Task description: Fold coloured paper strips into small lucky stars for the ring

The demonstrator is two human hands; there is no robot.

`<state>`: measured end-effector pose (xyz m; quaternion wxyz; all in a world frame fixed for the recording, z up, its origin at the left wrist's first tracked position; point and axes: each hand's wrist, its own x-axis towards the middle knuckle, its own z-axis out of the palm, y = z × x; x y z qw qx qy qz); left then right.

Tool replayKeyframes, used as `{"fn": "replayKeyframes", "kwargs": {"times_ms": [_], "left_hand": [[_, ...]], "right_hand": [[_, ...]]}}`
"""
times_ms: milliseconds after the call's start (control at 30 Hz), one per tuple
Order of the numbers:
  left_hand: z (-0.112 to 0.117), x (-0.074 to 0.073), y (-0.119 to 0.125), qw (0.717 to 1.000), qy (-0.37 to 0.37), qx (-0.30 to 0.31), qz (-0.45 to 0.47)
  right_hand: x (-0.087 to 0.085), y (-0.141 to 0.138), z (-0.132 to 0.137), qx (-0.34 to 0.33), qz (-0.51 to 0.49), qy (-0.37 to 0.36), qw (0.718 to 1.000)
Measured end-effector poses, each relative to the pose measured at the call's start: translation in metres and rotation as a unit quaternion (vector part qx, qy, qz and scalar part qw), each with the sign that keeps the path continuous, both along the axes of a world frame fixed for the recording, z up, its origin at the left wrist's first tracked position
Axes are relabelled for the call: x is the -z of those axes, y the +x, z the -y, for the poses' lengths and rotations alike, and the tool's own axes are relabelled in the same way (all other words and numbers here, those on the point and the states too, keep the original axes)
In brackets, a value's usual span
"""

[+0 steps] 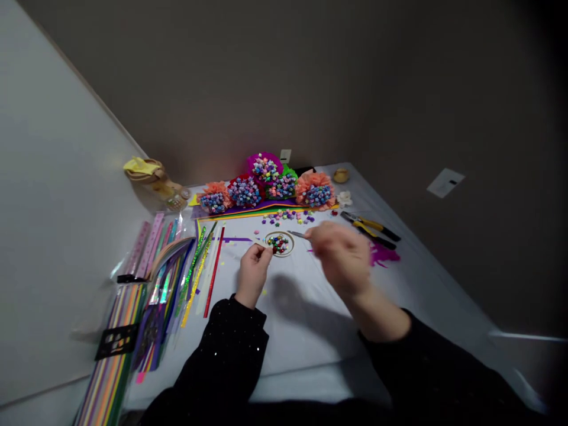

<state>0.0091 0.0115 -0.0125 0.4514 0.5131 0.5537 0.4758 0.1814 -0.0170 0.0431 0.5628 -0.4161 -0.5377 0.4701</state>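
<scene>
Grey walls [199, 77] rise behind a white-covered desk [284, 355], and near its middle sits a small round dish [291, 244] with a pale rim, heaped with glossy multicoloured paper stars [278, 244]. The left hand [252, 275] is just beside the dish, its fingers [261, 251] drawn together at the rim; whether they grip the rim or something tiny is too small to tell. The right hand [339, 257], blurred, is on the other side of the dish, its fingers [317, 234] pinched around a slim metal tool [296, 234] whose tip points toward the dish without clearly touching it. Black, sparkle-flecked sleeves [222, 361] run back from both wrists toward the camera. Beyond the dish, loose paper stars [286, 217] lie scattered, and behind them stands a row of bouquets [266, 183] made of stars and crepe-like paper. To the left of the dish lies a large bundle of coloured paper strips [177, 284], with a single red strip [214, 272] nearest it. To the right, past the right hand, are yellow-and-black pliers [368, 228] and purple paper scraps [384, 255].
</scene>
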Motion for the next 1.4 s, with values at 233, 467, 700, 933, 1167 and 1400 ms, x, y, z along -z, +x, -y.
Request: {"fn": "replayKeyframes", "kwargs": {"times_ms": [233, 467, 700, 933, 1167, 1400], "left_hand": [[0.003, -0.001, 0.003, 1.0, 0.02, -0.004, 0.0], [0.005, 0.0, 0.007, 0.999, 0.008, 0.015, -0.039], [0.004, 0.003, 0.001, 0.995, -0.057, 0.076, 0.036], [0.001, 0.005, -0.002, 0.977, -0.13, 0.116, 0.123], [-0.003, -0.005, -0.005, 0.983, -0.076, 0.165, 0.02], [-0.006, -0.006, -0.009, 0.987, -0.005, 0.132, -0.089]], "right_hand": [[0.046, -0.034, -0.031, 0.002, 0.094, -0.101, 0.99], [0.054, -0.033, -0.026, -0.032, 0.082, -0.127, 0.988], [0.048, -0.028, -0.029, -0.089, -0.007, -0.175, 0.981], [0.046, -0.021, -0.03, -0.121, 0.019, -0.182, 0.976], [0.048, -0.018, -0.028, -0.088, 0.162, -0.113, 0.976], [0.054, -0.019, -0.03, -0.113, 0.123, -0.131, 0.977]]}}
